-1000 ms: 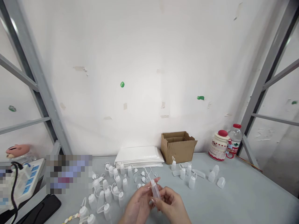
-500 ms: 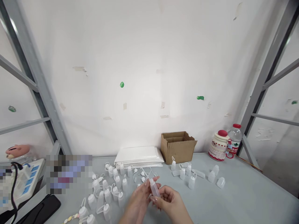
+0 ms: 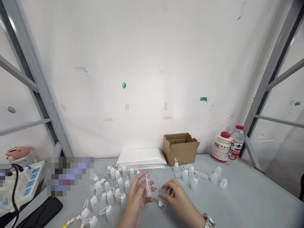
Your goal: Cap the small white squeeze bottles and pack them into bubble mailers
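Note:
Near the lower middle, my left hand point(image 3: 140, 193) is closed on a small translucent squeeze bottle point(image 3: 148, 187), which is slightly tilted. My right hand point(image 3: 173, 191) is apart from it on the right, fingers bent and spread with nothing visible between them. Just below those fingertips is a white cap with a ring strap point(image 3: 161, 205); whether it lies on the table or is dropping I cannot tell. To the left stand many similar capped bottles point(image 3: 109, 198) with looped straps. Loose strap caps point(image 3: 152, 175) lie partly hidden behind my left hand.
An open cardboard box point(image 3: 182, 152) and a stack of white sheets point(image 3: 140, 158) stand by the wall. More small bottles point(image 3: 194, 183) and clear caps point(image 3: 223, 183) are at right, before a cream jar point(image 3: 221, 148) and a water bottle point(image 3: 237, 139). A black phone point(image 3: 42, 213) lies at left.
My right hand has let go of the bottle and moved right. My left hand has shifted slightly left with the bottle. The cap with the ring strap now shows below my right hand.

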The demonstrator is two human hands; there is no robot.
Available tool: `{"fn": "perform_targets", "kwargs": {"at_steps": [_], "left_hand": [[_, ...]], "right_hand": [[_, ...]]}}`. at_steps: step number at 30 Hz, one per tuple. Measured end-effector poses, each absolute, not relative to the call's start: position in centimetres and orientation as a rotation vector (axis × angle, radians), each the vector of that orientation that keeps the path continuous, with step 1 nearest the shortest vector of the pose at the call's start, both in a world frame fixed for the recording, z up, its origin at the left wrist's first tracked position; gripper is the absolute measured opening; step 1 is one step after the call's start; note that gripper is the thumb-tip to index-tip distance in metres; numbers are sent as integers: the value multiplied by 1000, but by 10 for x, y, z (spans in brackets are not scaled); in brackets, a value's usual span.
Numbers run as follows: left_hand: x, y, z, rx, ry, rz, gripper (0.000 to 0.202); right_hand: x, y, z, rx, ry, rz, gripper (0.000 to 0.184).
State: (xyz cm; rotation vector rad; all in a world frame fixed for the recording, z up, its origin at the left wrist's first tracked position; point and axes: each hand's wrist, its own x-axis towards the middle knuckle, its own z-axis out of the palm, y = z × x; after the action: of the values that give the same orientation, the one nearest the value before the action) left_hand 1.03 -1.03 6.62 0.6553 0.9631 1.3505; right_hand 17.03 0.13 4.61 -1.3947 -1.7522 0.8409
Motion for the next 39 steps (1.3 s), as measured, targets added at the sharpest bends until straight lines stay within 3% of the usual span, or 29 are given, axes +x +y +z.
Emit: {"fn": "perform_targets", "kwargs": {"at_steps": [7, 15, 18, 25, 32, 39], "left_hand": [[14, -9, 62, 766, 1076, 1417, 42], [16, -9, 58, 786, 1092, 1406, 48], [16, -8, 55, 799, 1073, 1419, 48], [16, -5, 51, 953, 985, 1386, 41], [21, -11, 41, 1111, 1016, 1388, 27], [21, -12, 39, 1139, 1057, 1239, 19]], "right_hand": [[161, -4, 30, -1444, -1950, 746, 11], [162, 6, 25, -1348, -1976, 577, 8], [167, 14, 25, -1269, -1797, 652, 7], [180, 26, 44, -1111, -1213, 1081, 35], [177, 8, 62, -1000, -1339, 1227, 26], [182, 3, 63, -1038, -1567, 1136, 18]]}}
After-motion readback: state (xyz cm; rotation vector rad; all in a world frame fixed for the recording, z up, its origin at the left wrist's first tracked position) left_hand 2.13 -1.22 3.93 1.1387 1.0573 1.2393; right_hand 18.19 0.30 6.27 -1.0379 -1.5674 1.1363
